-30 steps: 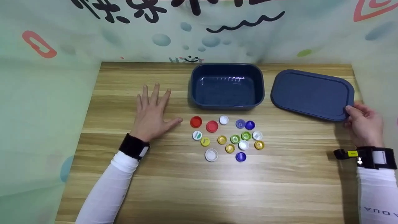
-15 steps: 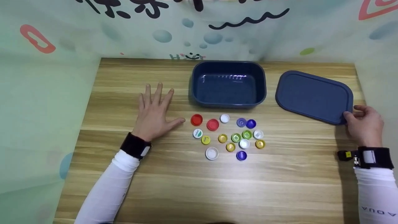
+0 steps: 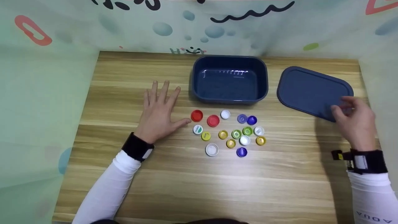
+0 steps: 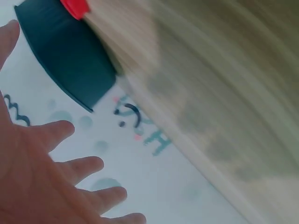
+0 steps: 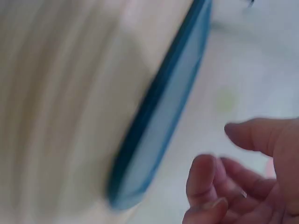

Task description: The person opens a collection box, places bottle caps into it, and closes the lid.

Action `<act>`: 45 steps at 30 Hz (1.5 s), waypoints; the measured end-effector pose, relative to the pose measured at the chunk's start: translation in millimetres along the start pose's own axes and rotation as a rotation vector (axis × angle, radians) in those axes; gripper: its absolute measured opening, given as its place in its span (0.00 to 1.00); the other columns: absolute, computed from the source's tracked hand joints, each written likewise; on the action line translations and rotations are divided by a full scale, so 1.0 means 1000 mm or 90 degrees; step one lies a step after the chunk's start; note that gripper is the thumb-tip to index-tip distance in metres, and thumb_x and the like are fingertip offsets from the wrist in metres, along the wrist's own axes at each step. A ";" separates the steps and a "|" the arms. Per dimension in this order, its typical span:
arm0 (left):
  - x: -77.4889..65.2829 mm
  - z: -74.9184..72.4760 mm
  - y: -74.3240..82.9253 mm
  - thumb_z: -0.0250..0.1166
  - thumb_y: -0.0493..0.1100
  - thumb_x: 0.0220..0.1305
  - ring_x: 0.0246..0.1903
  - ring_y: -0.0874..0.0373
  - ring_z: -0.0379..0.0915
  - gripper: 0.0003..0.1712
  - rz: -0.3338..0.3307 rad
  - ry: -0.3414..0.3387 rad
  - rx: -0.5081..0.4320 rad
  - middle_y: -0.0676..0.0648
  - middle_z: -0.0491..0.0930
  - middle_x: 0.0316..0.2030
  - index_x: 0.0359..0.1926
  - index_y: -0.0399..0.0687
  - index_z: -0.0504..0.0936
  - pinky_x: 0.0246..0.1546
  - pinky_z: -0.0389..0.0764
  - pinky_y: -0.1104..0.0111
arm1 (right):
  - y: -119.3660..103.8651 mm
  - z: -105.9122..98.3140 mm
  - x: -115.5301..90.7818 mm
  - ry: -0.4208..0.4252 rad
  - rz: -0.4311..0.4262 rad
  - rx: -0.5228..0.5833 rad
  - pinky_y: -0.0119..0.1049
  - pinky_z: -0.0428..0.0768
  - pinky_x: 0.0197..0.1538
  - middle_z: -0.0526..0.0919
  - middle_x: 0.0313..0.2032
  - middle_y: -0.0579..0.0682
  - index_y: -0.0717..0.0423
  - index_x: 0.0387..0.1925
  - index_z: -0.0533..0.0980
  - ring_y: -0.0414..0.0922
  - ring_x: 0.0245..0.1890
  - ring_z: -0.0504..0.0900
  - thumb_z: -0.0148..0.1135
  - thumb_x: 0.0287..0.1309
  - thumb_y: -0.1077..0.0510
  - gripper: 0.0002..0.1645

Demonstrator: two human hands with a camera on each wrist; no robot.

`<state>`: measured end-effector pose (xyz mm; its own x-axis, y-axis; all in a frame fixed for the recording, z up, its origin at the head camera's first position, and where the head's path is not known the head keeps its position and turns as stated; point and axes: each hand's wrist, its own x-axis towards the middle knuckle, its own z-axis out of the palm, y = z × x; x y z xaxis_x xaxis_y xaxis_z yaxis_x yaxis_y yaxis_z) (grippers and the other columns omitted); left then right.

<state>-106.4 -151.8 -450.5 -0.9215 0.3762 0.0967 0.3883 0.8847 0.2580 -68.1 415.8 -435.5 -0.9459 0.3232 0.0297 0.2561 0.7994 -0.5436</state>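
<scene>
My left hand (image 3: pixel 158 115) has its fingers spread, the thumb tip close to a red bottle cap (image 3: pixel 196 115). In the left wrist view those fingers (image 4: pixel 93 200) are straight and hold nothing. Over the right end of the dark blue lid (image 3: pixel 311 90) hovers my right hand (image 3: pixel 357 121), its fingers loosely bent. The right wrist view has a gap between the thumb and fingers, with the lid (image 5: pixel 163 112) apart from them. A deep blue rectangular box (image 3: pixel 230 81) stands uncovered at the back, left of the lid. Its inside holds nothing visible.
Several bottle caps lie in front of the box, among them a pink-red one (image 3: pixel 213 120), a yellow one (image 3: pixel 206 136), a green one (image 3: pixel 247 131), a blue one (image 3: pixel 242 152) and a large white one (image 3: pixel 212 149). A printed curtain (image 3: pixel 124 34) hangs behind the wooden table (image 3: pixel 264 193).
My right hand has let go of the lid's right corner and moved left, above it. The left hand has shifted slightly right. The head view has tilted down a little.
</scene>
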 end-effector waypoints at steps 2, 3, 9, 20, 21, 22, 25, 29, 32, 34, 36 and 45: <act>0.001 -0.001 0.015 0.65 0.78 0.62 0.79 0.32 0.47 0.58 0.053 0.038 -0.018 0.34 0.57 0.80 0.81 0.49 0.64 0.76 0.50 0.35 | -0.024 0.007 -0.012 -0.012 -0.105 0.032 0.20 0.70 0.40 0.85 0.50 0.61 0.63 0.65 0.78 0.27 0.38 0.73 0.65 0.74 0.53 0.25; 0.002 -0.001 0.023 0.68 0.74 0.63 0.76 0.33 0.54 0.55 0.085 0.058 -0.029 0.35 0.62 0.77 0.78 0.46 0.67 0.75 0.56 0.38 | -0.036 0.012 -0.018 -0.022 -0.160 0.046 0.20 0.70 0.40 0.87 0.47 0.59 0.63 0.61 0.80 0.27 0.37 0.74 0.67 0.72 0.55 0.22; 0.011 0.006 0.077 0.79 0.55 0.63 0.57 0.44 0.73 0.35 0.261 0.083 -0.096 0.40 0.78 0.58 0.64 0.42 0.79 0.60 0.77 0.52 | -0.089 0.042 -0.054 -0.118 -0.391 0.050 0.34 0.79 0.37 0.87 0.37 0.52 0.63 0.50 0.84 0.43 0.35 0.81 0.75 0.61 0.67 0.16; 0.032 0.034 0.146 0.72 0.54 0.70 0.52 0.49 0.67 0.19 0.320 -0.085 0.000 0.46 0.75 0.54 0.53 0.47 0.86 0.54 0.75 0.58 | -0.117 0.088 -0.088 -0.216 -0.495 -0.043 0.41 0.81 0.36 0.80 0.31 0.47 0.59 0.39 0.84 0.44 0.32 0.78 0.84 0.54 0.57 0.16; 0.033 0.037 0.148 0.72 0.54 0.70 0.51 0.49 0.66 0.19 0.317 -0.090 0.005 0.46 0.75 0.54 0.52 0.47 0.87 0.53 0.75 0.58 | -0.117 0.092 -0.090 -0.210 -0.506 -0.049 0.41 0.80 0.35 0.79 0.30 0.47 0.58 0.37 0.83 0.44 0.31 0.77 0.84 0.53 0.57 0.16; 0.034 0.039 0.150 0.72 0.54 0.71 0.51 0.49 0.66 0.18 0.316 -0.093 0.009 0.46 0.75 0.53 0.52 0.46 0.87 0.52 0.76 0.58 | -0.116 0.094 -0.091 -0.205 -0.514 -0.053 0.40 0.79 0.34 0.77 0.29 0.46 0.58 0.36 0.82 0.44 0.30 0.76 0.84 0.53 0.58 0.16; 0.035 0.045 0.153 0.70 0.53 0.72 0.50 0.50 0.66 0.16 0.314 -0.107 0.010 0.47 0.74 0.51 0.51 0.46 0.87 0.49 0.76 0.59 | -0.115 0.101 -0.093 -0.195 -0.524 -0.059 0.40 0.78 0.33 0.75 0.28 0.46 0.58 0.35 0.81 0.45 0.29 0.74 0.83 0.54 0.57 0.16; 0.037 0.051 0.155 0.70 0.52 0.72 0.50 0.50 0.65 0.15 0.314 -0.120 0.007 0.47 0.73 0.50 0.50 0.47 0.87 0.46 0.77 0.60 | -0.115 0.105 -0.095 -0.193 -0.514 -0.058 0.41 0.79 0.35 0.77 0.29 0.46 0.57 0.36 0.82 0.45 0.31 0.76 0.81 0.57 0.55 0.14; 0.039 0.054 0.156 0.69 0.51 0.72 0.50 0.50 0.65 0.14 0.310 -0.125 0.002 0.48 0.73 0.50 0.49 0.47 0.87 0.47 0.77 0.60 | -0.115 0.107 -0.096 -0.196 -0.504 -0.057 0.41 0.79 0.34 0.76 0.29 0.46 0.57 0.36 0.83 0.45 0.30 0.75 0.81 0.58 0.55 0.14; 0.040 0.055 0.157 0.69 0.51 0.72 0.50 0.51 0.65 0.14 0.310 -0.129 0.000 0.48 0.73 0.49 0.49 0.48 0.87 0.47 0.77 0.60 | -0.115 0.108 -0.096 -0.196 -0.498 -0.058 0.40 0.79 0.33 0.76 0.29 0.46 0.57 0.36 0.82 0.45 0.30 0.75 0.80 0.58 0.55 0.13; 0.040 0.056 0.158 0.70 0.51 0.72 0.50 0.51 0.65 0.14 0.312 -0.133 -0.002 0.48 0.73 0.49 0.49 0.48 0.88 0.48 0.77 0.60 | -0.114 0.110 -0.097 -0.195 -0.493 -0.057 0.40 0.78 0.33 0.76 0.28 0.46 0.57 0.35 0.82 0.45 0.29 0.75 0.80 0.58 0.55 0.13; 0.039 0.052 0.158 0.69 0.53 0.73 0.50 0.53 0.65 0.15 0.309 -0.139 -0.072 0.49 0.72 0.48 0.49 0.48 0.88 0.49 0.75 0.62 | -0.115 0.102 -0.099 -0.204 -0.470 -0.026 0.40 0.80 0.34 0.77 0.30 0.47 0.58 0.38 0.83 0.44 0.31 0.76 0.80 0.59 0.56 0.14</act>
<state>-80.5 17.0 -456.0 -0.6077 0.7935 0.0308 0.7540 0.5644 0.3359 -24.6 240.6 -461.9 -0.8835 -0.4518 0.1236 -0.4561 0.7700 -0.4462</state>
